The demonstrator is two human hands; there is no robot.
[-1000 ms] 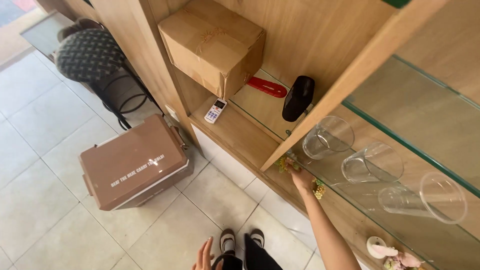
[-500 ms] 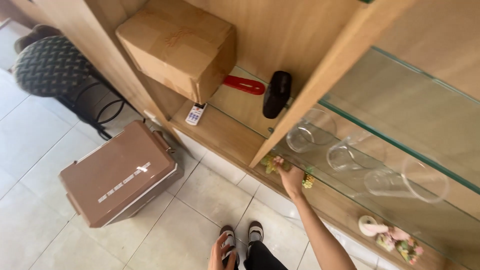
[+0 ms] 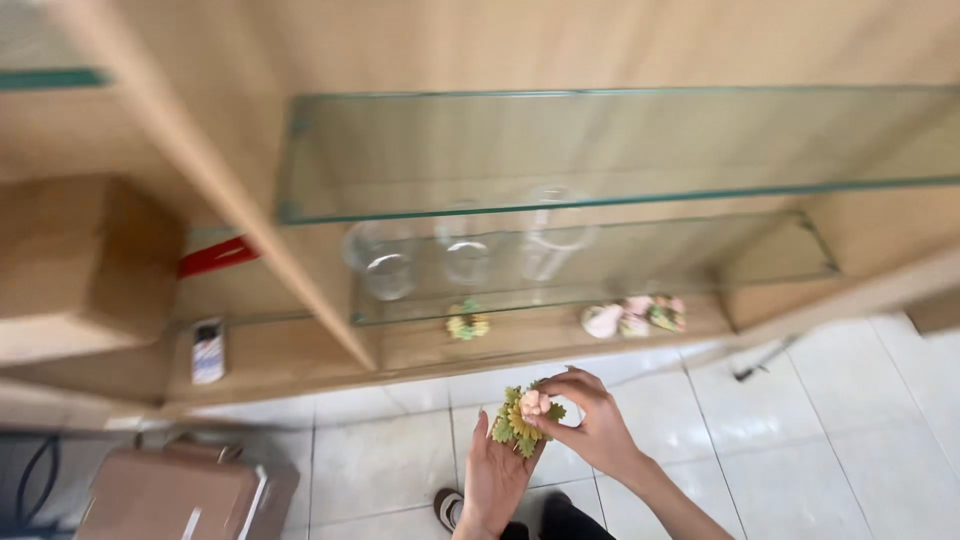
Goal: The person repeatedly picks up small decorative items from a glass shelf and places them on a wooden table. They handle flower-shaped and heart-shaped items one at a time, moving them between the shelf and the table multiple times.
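Here, both hands meet low in the head view, over the tiled floor (image 3: 820, 420). The left hand (image 3: 495, 475) lies palm up, fingers apart, w/ a small fake flower (image 3: 525, 418) resting on its fingertips: green spiky leaves, yellow petals, pale pink centre, plastic-looking. The right hand (image 3: 590, 425) comes from the right, fingertips pinched together on the pink centre, so the flower sits between the two hands, just in front of the shelf unit.

Nothing stands between hands and shelves. Behind them is a pale wood shelf unit (image 3: 300, 270) w/ a slanting upright board. A long glass shelf (image 3: 600, 150), clear w/ green edge, spans the upper part; a second glass shelf (image 3: 600, 270) below carries three clear drinking glasses (image 3: 465, 255), blurred. Under that, on the wooden bottom shelf (image 3: 300, 365), lies another small flower (image 3: 467, 323), and further right a cluster of pink and green flowers (image 3: 635, 315).

Left compartment: a brown cardboard box (image 3: 85, 265), a red object (image 3: 218, 256) behind it (can't tell what), and a small white remote (image 3: 208, 350) lying flat. Bottom left on the floor: a brownish-pink hard case (image 3: 185, 495) w/ rounded corners. The person's shoes (image 3: 450, 505) show partly betw. the wrists.
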